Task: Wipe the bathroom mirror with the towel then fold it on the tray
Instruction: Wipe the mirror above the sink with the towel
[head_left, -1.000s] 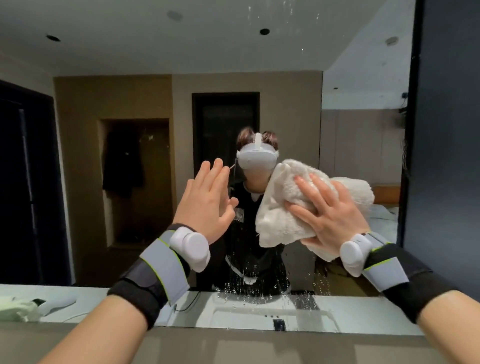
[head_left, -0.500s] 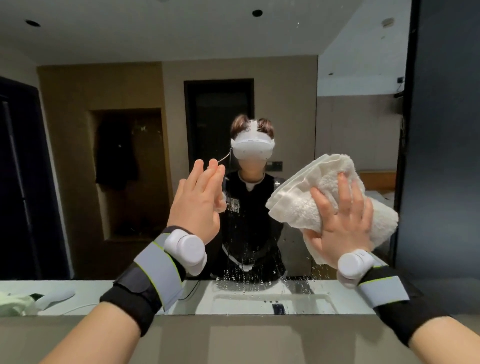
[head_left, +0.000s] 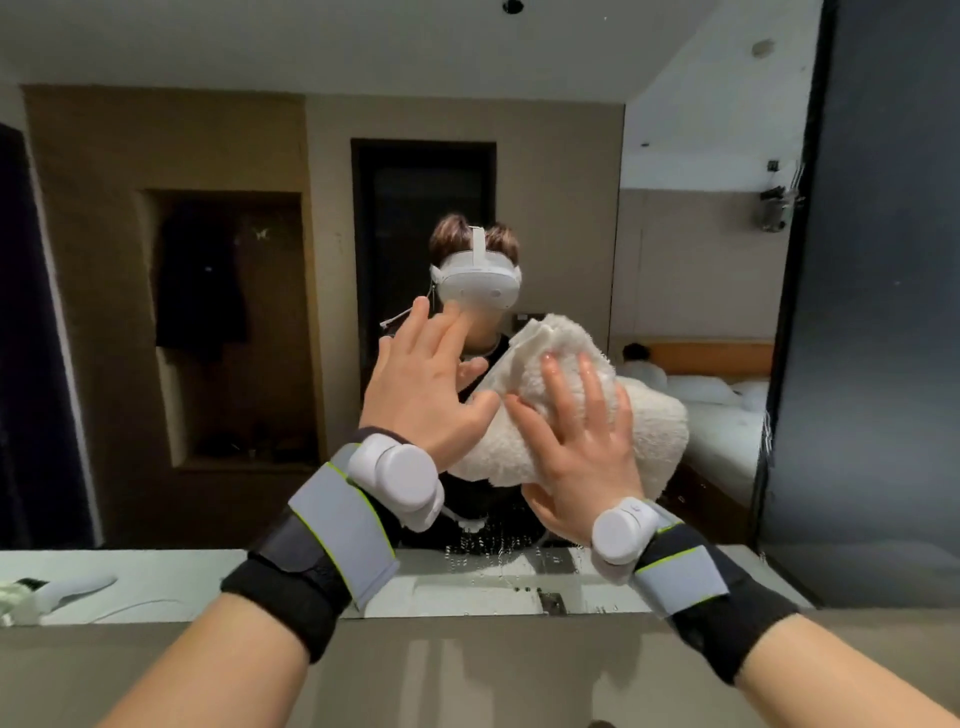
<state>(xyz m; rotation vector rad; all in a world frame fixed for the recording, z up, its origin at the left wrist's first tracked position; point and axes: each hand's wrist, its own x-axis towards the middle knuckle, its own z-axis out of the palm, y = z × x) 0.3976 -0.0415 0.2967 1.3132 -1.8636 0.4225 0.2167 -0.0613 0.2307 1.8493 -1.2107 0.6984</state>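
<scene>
The bathroom mirror (head_left: 218, 322) fills the wall ahead and reflects a person with a white headset. A bunched white towel (head_left: 644, 431) is pressed flat against the glass at mid height. My right hand (head_left: 576, 447) lies spread over the towel and holds it to the mirror. My left hand (head_left: 421, 395) is raised beside it with fingers apart, its thumb touching the towel's left edge. Water drops cling to the glass just below the towel. No tray is in view.
A grey ledge (head_left: 467, 670) runs under the mirror's lower edge. A dark wall panel (head_left: 883, 312) borders the mirror on the right. Reflected at lower left is a white controller (head_left: 72, 590) on the counter.
My right hand has slid the towel leftward and slightly down across the glass. It now meets my left hand, which has stayed raised and open.
</scene>
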